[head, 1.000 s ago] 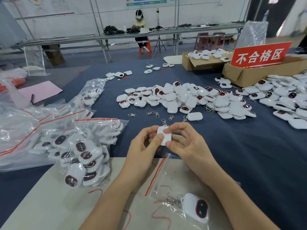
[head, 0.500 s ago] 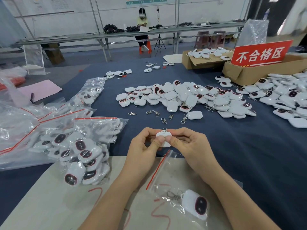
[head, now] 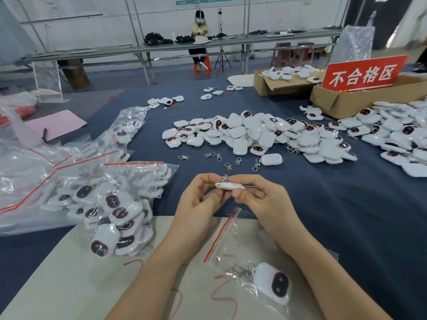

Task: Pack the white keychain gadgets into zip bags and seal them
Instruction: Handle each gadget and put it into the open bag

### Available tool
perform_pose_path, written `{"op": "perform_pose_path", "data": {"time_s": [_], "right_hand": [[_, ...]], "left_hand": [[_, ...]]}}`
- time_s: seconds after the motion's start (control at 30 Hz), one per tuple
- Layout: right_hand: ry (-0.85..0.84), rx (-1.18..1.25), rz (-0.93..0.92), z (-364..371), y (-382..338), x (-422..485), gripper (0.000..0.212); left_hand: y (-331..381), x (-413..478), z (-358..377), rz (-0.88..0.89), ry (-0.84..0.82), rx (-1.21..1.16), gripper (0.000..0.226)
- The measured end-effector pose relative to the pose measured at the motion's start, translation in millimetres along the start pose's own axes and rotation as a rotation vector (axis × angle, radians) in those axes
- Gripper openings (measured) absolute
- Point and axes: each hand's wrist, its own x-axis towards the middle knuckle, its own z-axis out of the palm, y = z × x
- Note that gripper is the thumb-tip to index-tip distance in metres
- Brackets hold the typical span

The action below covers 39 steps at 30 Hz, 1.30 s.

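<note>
Now your left hand [head: 199, 200] and right hand [head: 262, 200] pinch one white keychain gadget [head: 229, 185], apparently inspecting it above the six-o'clock zip bag [head: 233, 247].

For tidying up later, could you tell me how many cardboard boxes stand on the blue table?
2. The far box holds white gadgets; the near box, further right, carries the red sign. More may lie out of view.
</note>
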Motion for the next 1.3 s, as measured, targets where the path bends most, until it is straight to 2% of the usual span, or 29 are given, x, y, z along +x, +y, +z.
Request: {"op": "perform_pose_path", "data": {"time_s": [0.17,0.27,0.4,0.47,0.57,0.67,0.77,0.9,1.03,1.3], "right_hand": [[0.046,0.017,-0.032,1.5,3.6,1.0,0.047],[0.071,-0.140,-0.076,0.7,5.0,1.3,0.048],[0.051,-0.255,-0.160,4.6,2.3,-1.7,0.042],[0.065,-0.286,-0.147,4.2,-2.1,-3.1,0.049],[0.011,-0.516,-0.229,-4.0,-4.8,-5.6,0.064],[-0.143,-0.783,-0.324,-2.8,-2.0,-11.1,0.057],[-0.217,-0.912,-0.274,0.6,2.2,-13.7,0.045],[-0.161,-0.882,-0.241,-1.2,3.4,-15.7,0.033],[-0.082,-0.838,-0.227,1.9,-0.8,-17.6,0.035],[0.081,-0.821,-0.256,4.0,-6.4,-15.7,0.041]], "left_hand": [[0.7,4.5,0.3,-0.118,-0.021,-0.164,0.021],[1.1,4.2,-0.1,-0.143,-0.048,-0.155,0.019],[1.3,2.1,-4.6,-0.110,0.028,-0.027,0.018],[7.9,2.0,-15.2,-0.045,0.101,0.102,0.020],[18.3,1.4,-33.6,0.001,0.179,0.331,0.022],[20.3,0.5,-37.4,-0.045,0.146,0.418,0.020],[19.9,-1.2,-37.5,-0.075,0.123,0.474,0.017],[21.6,-3.0,-38.8,-0.112,0.063,0.538,0.016],[25.6,-6.0,-27.2,-0.122,-0.048,0.480,0.017],[37.8,-13.8,-16.1,-0.116,-0.128,0.491,0.017]]}}
